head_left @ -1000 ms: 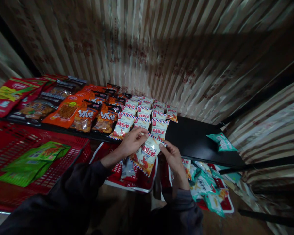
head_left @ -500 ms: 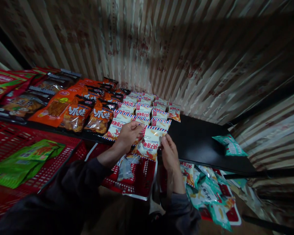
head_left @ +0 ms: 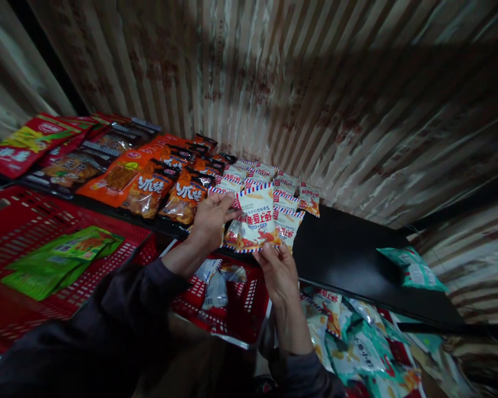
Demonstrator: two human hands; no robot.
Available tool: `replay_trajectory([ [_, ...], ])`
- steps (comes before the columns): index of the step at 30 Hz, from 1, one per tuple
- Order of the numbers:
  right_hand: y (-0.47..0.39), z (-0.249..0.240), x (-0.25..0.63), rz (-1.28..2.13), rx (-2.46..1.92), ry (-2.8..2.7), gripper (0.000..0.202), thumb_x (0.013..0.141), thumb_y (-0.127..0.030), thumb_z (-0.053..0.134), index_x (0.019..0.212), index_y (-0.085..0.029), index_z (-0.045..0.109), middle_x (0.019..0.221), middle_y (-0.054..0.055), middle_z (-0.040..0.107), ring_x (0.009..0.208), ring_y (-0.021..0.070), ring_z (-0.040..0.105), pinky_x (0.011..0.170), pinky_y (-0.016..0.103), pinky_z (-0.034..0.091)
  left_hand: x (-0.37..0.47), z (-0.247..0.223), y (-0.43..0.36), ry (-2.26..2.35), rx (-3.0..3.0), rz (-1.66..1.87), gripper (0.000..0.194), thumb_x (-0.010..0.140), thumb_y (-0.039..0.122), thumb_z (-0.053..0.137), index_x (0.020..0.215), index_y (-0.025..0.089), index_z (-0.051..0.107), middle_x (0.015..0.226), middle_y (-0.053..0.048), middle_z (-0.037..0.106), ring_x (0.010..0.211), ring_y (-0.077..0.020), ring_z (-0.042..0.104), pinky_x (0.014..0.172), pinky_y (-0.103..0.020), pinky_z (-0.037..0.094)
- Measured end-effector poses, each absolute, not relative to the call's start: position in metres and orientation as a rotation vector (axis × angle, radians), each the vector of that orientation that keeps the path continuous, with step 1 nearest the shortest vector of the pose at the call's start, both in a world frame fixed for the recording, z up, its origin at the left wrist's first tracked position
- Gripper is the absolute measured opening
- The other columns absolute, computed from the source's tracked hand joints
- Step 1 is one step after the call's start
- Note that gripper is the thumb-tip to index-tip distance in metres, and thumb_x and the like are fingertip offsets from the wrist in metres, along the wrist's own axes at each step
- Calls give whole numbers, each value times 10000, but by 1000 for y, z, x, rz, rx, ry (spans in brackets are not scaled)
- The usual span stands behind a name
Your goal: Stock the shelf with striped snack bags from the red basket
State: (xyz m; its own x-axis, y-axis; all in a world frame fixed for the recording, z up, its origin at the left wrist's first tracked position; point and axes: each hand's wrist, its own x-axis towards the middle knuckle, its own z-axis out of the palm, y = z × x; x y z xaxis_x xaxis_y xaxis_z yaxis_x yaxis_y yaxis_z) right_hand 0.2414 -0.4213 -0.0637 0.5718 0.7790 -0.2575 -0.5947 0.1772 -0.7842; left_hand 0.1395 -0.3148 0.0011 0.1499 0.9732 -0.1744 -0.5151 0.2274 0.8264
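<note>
A white snack bag (head_left: 256,219) with red lettering and a striped edge is held up between both hands, above the front of the black shelf (head_left: 336,243). My left hand (head_left: 211,221) pinches its left side near the top. The fingers of my right hand (head_left: 277,265) are closed on its lower right edge. Similar white bags (head_left: 286,202) stand in rows on the shelf just behind it. Left of them lie orange and black snack bags (head_left: 185,196).
Below the shelf are a red basket (head_left: 133,249) with green packets (head_left: 62,260), a smaller red basket (head_left: 249,331) with a few packs, and another heap of teal and white bags (head_left: 361,348). One teal bag (head_left: 413,269) lies at the shelf's right end.
The held bag has been raised and tipped more upright. My right hand has moved from its upper right corner to the bottom edge. The view has shifted, so the shelf appears further right.
</note>
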Motion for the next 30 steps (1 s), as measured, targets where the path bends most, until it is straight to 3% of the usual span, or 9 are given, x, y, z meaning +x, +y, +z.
replay_trajectory([
  [5,-420,-65,228,1043,-908,-54,422,407,-236,934,689,-215,620,698,-83,667,652,67,632,698,215,553,136,3,-315,804,676,1227,207,714,183,744,615,130,572,629,14,607,589,-80,571,635,-228,530],
  [9,-421,-72,211,1143,-939,-114,413,476,-287,919,704,-216,582,718,-69,678,688,102,652,771,305,566,132,-1,-314,806,707,1192,197,701,182,746,626,132,570,627,24,598,579,-67,565,647,-216,524],
  [17,-419,-74,210,1026,-1070,-335,420,535,-426,869,700,-221,542,652,-63,622,560,87,560,547,224,475,113,0,-299,947,908,1190,214,668,236,747,598,147,565,595,23,581,534,-80,533,527,-203,455],
  [24,-425,-62,215,992,-1064,-506,326,600,-397,836,786,-212,642,741,-28,653,611,89,536,577,215,453,101,9,-289,893,1017,1262,177,708,195,665,576,164,551,537,20,581,482,-83,489,495,-201,396],
  [30,-425,-64,213,1016,-1091,-507,322,605,-413,837,746,-205,636,665,-46,618,561,77,502,557,206,436,100,9,-291,903,970,1235,176,703,175,653,566,158,544,540,20,570,498,-76,495,521,-197,401],
])
